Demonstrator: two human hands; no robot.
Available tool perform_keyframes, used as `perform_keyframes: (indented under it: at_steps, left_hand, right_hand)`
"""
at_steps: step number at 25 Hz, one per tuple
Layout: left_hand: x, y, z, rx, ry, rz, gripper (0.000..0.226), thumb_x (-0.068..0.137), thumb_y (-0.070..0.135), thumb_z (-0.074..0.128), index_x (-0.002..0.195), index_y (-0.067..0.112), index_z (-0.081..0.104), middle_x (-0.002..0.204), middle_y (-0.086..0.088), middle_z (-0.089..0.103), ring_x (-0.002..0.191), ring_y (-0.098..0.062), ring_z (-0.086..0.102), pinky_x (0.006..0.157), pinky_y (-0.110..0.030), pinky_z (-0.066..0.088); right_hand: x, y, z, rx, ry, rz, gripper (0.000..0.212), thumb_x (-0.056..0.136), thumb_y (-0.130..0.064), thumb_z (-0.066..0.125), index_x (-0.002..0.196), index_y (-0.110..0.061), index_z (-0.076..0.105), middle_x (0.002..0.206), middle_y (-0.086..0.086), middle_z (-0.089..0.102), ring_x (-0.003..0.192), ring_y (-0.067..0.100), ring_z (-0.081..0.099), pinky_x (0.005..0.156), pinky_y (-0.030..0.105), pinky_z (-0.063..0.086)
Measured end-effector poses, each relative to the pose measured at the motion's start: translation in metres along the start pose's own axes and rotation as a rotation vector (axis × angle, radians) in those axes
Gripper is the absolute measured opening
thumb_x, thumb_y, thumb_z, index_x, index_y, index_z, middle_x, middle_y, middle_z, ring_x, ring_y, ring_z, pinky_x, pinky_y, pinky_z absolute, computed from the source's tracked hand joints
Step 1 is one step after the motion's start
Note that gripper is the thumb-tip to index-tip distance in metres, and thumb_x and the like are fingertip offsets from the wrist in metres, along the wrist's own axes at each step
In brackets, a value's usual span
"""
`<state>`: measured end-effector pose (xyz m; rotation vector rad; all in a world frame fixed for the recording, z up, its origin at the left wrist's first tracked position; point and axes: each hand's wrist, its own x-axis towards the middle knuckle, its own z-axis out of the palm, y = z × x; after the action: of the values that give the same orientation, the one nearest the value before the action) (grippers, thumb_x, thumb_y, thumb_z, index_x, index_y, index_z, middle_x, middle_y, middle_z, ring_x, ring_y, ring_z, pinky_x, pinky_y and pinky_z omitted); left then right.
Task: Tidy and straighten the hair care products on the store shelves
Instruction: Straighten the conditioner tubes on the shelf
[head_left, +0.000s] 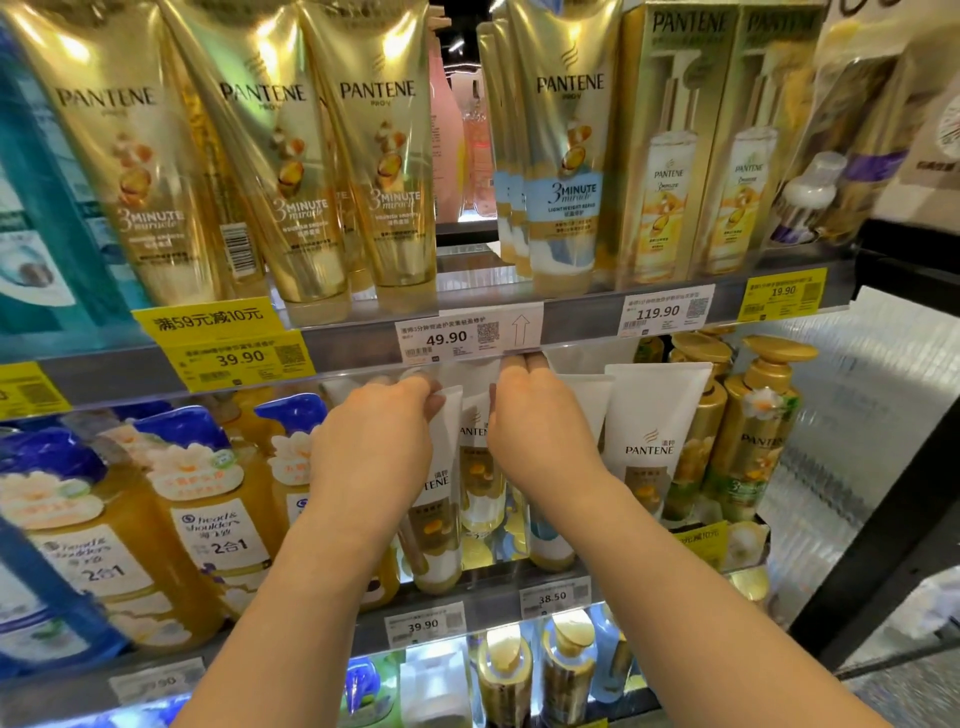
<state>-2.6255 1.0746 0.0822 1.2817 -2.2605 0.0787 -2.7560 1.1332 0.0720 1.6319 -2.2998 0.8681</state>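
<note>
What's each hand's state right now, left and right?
Left hand: grips the top edge of a white Pantene tube on the middle shelf.
Right hand: reaching among the tubes, fingertips hidden; grip cannot be told.

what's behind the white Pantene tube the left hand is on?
Behind the white Pantene tube gripped by the left hand, another white tube shows, label partly visible. The right hand and the shelf edge cover anything deeper.

Open gap (462, 156) between gold tubes (384, 171)

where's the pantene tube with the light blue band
The tube with the light blue band stands on the upper shelf, right of centre, between a gap in the row and the tall gold Pantene boxes.
</note>
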Motion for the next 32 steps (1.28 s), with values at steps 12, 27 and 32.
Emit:
perform_keyframes:
  at_steps: [12,27,32]
  left_hand:
    - [0.002,-0.002,-0.005,-0.057,-0.038,0.026,0.014,0.094,0.019,0.056,0.103,0.028,0.061,0.086,0.003,0.060,0.077,-0.017,0.061,0.065,-0.037,0.050]
    - [0.007,-0.003,-0.001,-0.005,-0.014,0.070,0.018,0.099,0.037,0.047,0.110,0.029,0.057,0.082,0.003,0.060,0.077,-0.018,0.062,0.057,-0.034,0.048]
    - [0.001,0.011,-0.002,0.174,-0.019,0.117,0.065,0.084,0.076,0.030,0.107,0.020,0.054,0.082,-0.003,0.057,0.071,-0.023,0.060,0.047,-0.030,0.041]
  right_hand:
    - [0.010,0.009,-0.004,-0.109,0.127,0.051,0.019,0.098,-0.019,0.055,0.102,-0.011,0.072,0.100,0.016,0.070,0.083,0.039,0.067,0.059,0.035,0.041]
    - [0.003,0.024,-0.008,0.024,0.123,-0.032,0.029,0.089,-0.006,0.052,0.112,-0.016,0.066,0.097,0.011,0.071,0.087,0.038,0.067,0.062,0.036,0.042]
    - [0.005,0.028,-0.016,-0.019,0.036,-0.030,0.029,0.090,-0.009,0.049,0.114,-0.019,0.062,0.095,0.007,0.072,0.089,0.034,0.068,0.067,0.037,0.049]
